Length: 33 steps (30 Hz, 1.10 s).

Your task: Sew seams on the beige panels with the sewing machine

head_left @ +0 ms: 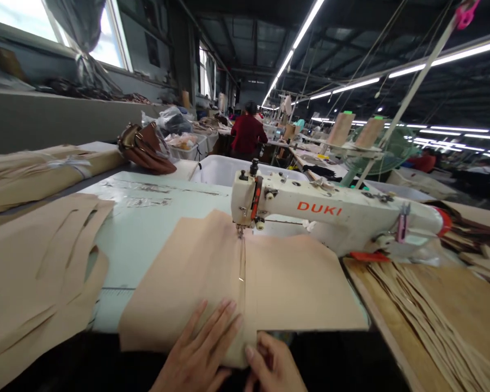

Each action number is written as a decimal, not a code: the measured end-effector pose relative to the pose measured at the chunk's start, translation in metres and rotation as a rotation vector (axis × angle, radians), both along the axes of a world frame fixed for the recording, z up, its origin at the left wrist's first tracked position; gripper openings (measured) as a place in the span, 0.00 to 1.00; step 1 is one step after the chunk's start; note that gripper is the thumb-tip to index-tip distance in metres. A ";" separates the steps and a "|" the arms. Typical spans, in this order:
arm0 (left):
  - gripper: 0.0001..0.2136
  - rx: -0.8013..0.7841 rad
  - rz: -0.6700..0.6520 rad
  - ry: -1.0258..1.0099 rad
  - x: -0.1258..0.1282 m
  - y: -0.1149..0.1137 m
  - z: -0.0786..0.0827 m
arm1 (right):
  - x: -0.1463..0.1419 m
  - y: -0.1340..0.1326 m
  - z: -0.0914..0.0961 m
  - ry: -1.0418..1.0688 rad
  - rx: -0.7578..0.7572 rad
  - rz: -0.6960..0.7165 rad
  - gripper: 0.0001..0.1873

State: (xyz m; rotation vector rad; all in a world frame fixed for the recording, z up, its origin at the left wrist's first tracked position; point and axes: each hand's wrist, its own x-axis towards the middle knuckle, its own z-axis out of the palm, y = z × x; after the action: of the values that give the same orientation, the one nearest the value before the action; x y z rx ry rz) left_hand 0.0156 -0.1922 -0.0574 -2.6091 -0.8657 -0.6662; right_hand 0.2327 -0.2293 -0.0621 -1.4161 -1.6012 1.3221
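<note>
A large tan leather-like panel (191, 267) lies across the bed of a white sewing machine (286, 201) marked DUKI. Down its middle runs a narrow slit with a zipper (242, 277), its top end under the presser foot (240, 231). My left hand (204, 343) rests flat on the panel left of the slit, fingers spread. At the panel's front edge, my right hand (271, 362) has its fingers curled, with thumb and forefinger pinching the edge.
Cut tan pieces (36, 261) lie at left, with a tied bundle (44, 169) and a brown bag (145, 147) behind. Tan strips (436, 321) lie on a board at right. Thread cones (341, 129) stand behind the machine. Farther off sits a person in red (248, 130).
</note>
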 end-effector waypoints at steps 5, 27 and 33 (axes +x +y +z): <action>0.36 -0.119 -0.025 -0.138 -0.006 0.003 0.042 | -0.005 0.009 0.054 0.388 -0.133 0.015 0.34; 0.18 -0.721 0.159 -0.360 -0.007 0.035 0.152 | -0.009 0.039 0.029 -0.108 0.834 -0.088 0.10; 0.17 -0.768 0.135 -0.391 -0.004 0.028 0.160 | -0.002 0.033 0.028 -0.085 0.792 -0.079 0.10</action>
State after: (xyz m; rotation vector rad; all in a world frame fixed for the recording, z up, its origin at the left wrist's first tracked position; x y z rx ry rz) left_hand 0.0117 -0.1639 0.1027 -3.0623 -1.6794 -0.9741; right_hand 0.2310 -0.1965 -0.0336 -1.0184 -1.8090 0.4700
